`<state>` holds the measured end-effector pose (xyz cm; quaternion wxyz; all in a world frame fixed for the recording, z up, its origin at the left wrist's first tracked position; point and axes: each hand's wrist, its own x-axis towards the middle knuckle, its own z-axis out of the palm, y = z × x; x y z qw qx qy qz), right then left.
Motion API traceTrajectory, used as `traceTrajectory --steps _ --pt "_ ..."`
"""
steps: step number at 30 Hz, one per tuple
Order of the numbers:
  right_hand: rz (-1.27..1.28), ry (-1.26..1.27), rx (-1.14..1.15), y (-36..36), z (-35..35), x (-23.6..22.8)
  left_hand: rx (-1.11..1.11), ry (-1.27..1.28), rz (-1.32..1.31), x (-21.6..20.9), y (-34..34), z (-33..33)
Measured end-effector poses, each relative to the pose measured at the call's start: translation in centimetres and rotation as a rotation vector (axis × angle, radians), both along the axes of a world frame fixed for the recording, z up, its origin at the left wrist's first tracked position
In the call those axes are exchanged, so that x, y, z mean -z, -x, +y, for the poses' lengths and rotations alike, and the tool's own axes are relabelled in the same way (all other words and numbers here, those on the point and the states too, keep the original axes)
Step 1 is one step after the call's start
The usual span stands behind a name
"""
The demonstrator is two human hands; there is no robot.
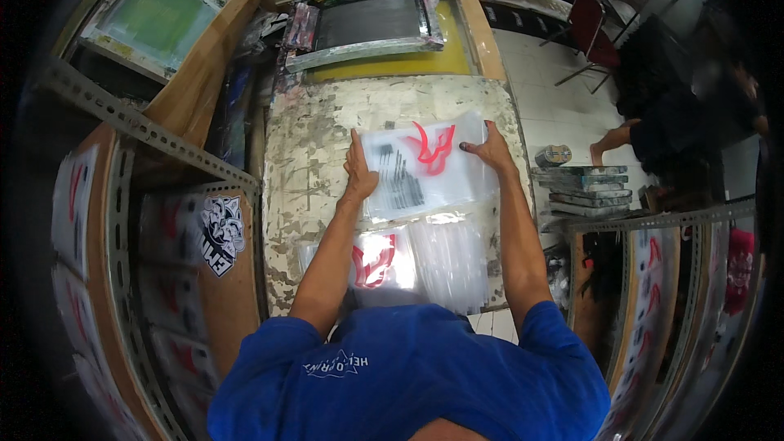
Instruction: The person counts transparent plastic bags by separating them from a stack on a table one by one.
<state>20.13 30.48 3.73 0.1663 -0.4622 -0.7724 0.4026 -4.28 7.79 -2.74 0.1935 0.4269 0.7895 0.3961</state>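
Observation:
Between my two hands is a stack of clear plastic bags (461, 171), printed with a red mark and dark lines. My left hand (359, 170) grips its left edge, fingers stretched along the side and thumb over the top. At the upper right corner, my right hand (492, 151) holds the stack with its thumb on top; the other fingers are mostly hidden. Closer to my body lie more plastic bags (449, 257), fanned out over each other, with another red print (374, 261) at their left.
The worn, paint-stained table (314, 135) carries a dark screen-printing frame (367, 20) at its far end. A green screen frame (155, 16) stands far left. Shelves (180, 151) of printed bags flank me. Stacked slabs (588, 189), a red chair (590, 33) and a person (686, 126) are on the right.

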Motion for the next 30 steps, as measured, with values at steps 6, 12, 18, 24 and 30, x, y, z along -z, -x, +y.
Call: traceTrajectory --steps 6,12,18,24,30 --pt "-0.125 0.027 0.041 0.6 1.2 2.2 0.067 -0.154 0.029 -0.8 0.2 -0.9" --pt "0.245 0.154 -0.155 0.9 0.0 -0.2 0.033 -0.238 0.022 0.7 0.3 -0.9" --pt "0.540 0.428 -0.271 -3.5 -2.8 -4.7 -0.186 -0.358 -0.244 -1.0 0.7 -1.3" --pt "0.696 0.453 -0.167 -3.5 -2.4 -3.7 -0.008 -0.337 -0.837 -3.8 1.8 -0.7" --pt "0.735 0.060 0.058 -2.4 -5.3 -5.1 -0.182 -0.660 -0.636 -6.0 0.7 -0.9"
